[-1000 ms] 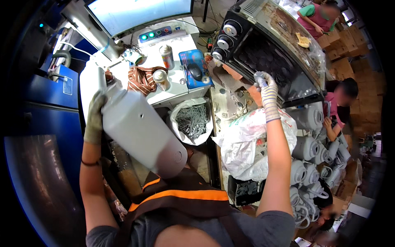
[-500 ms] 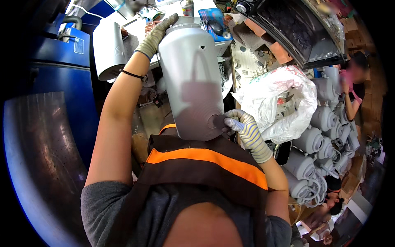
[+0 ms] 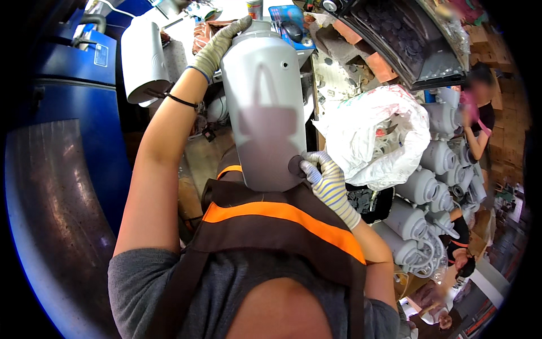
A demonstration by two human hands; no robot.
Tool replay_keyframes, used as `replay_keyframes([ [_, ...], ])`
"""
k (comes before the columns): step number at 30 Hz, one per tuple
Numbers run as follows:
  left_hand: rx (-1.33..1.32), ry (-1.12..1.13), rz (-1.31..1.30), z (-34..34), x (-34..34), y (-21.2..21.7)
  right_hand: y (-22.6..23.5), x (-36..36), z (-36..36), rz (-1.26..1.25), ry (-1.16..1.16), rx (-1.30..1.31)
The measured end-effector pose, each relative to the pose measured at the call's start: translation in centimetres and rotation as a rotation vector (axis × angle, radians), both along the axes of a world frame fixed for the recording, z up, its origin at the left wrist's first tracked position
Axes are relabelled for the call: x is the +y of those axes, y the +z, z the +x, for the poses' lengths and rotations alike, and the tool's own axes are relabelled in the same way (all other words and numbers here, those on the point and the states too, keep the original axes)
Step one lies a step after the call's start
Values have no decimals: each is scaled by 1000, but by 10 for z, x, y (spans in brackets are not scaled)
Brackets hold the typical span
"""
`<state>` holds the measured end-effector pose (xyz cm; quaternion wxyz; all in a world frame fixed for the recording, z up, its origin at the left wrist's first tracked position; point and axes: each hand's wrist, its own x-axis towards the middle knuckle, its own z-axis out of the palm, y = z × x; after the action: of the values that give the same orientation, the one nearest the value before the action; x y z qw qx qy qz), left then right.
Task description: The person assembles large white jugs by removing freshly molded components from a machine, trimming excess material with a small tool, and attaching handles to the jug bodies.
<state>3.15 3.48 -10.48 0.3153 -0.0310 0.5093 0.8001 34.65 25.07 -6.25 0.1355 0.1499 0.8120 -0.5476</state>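
Note:
A tall grey plastic canister (image 3: 271,101) stands tilted across my lap, its neck pointing away from me and its base against my apron. My left hand (image 3: 228,42), in a pale work glove, closes round the shoulder near the neck. A small round hole shows in the canister's upper right side. At its lower right, a dark round disc (image 3: 296,166) lies against the wall. My right hand (image 3: 327,183), in a striped glove, pinches the disc by its outer edge between thumb and fingers. The fingertips behind the disc are partly hidden.
Right of me is a white plastic bag (image 3: 367,135) with clear pieces inside. Beyond it, a black bin (image 3: 389,45) holds many dark discs. Several grey canisters (image 3: 418,186) are stacked at far right, near other people. A blue machine (image 3: 84,152) stands left; another canister (image 3: 141,62) lies behind it.
My right hand has brought the dark disc a little leftward onto the canister's lower wall. The canister has shifted slightly right, with my left hand still at its neck.

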Motion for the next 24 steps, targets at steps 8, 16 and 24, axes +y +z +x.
replay_keyframes([
  [8, 86, 110, -1, 14, 6, 14, -2, -12, 15, 548, 274, 475],
  [16, -126, 10, 146, 12, -1, 3, -16, 11, 3, 697, 509, 680],
  [24, -144, -56, 226, 13, 0, -4, -39, 16, -10, 410, 623, 1034],
])
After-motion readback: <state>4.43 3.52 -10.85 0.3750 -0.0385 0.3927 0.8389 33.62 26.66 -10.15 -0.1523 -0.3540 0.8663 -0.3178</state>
